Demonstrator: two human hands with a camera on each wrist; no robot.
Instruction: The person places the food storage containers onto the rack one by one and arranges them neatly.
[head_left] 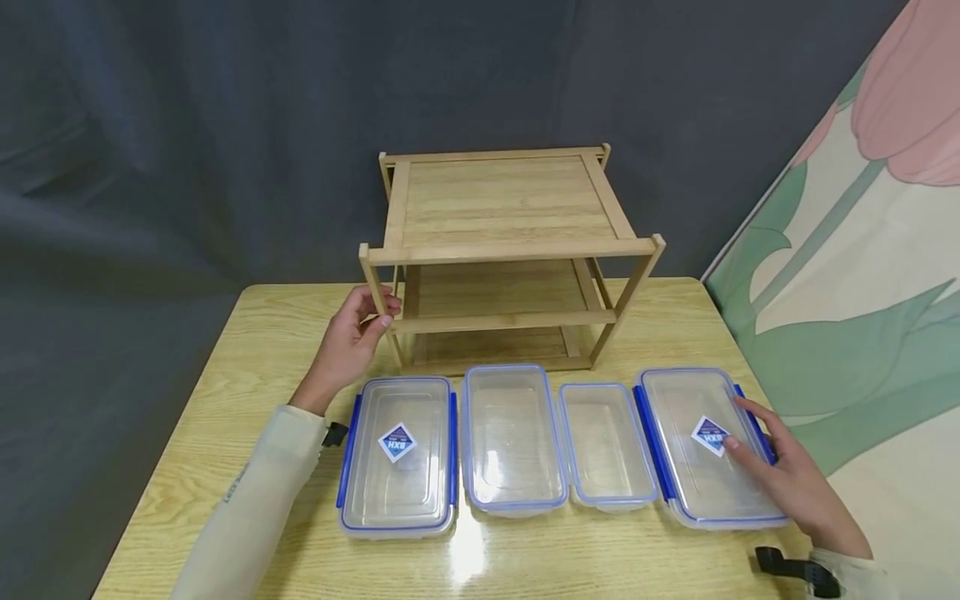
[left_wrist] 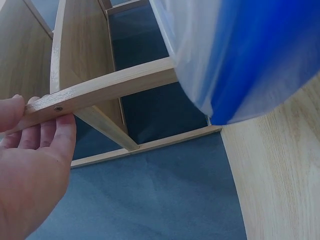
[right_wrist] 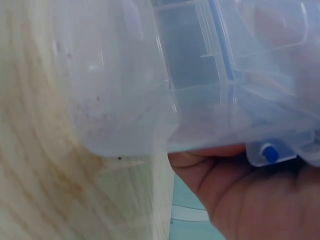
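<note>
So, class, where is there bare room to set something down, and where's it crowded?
Bare: the table between left hand and left edge, and between rack and right edge; the rack's top panel. Crowded: the four containers before the rack, right hand on the rightmost.

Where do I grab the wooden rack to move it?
I'd probably take the rack by its left front leg and right front leg, coming from the outer sides. They're slim enough to pinch, as the left hand shows, and the boxes lined up before the rack would hinder a front reach.
</note>
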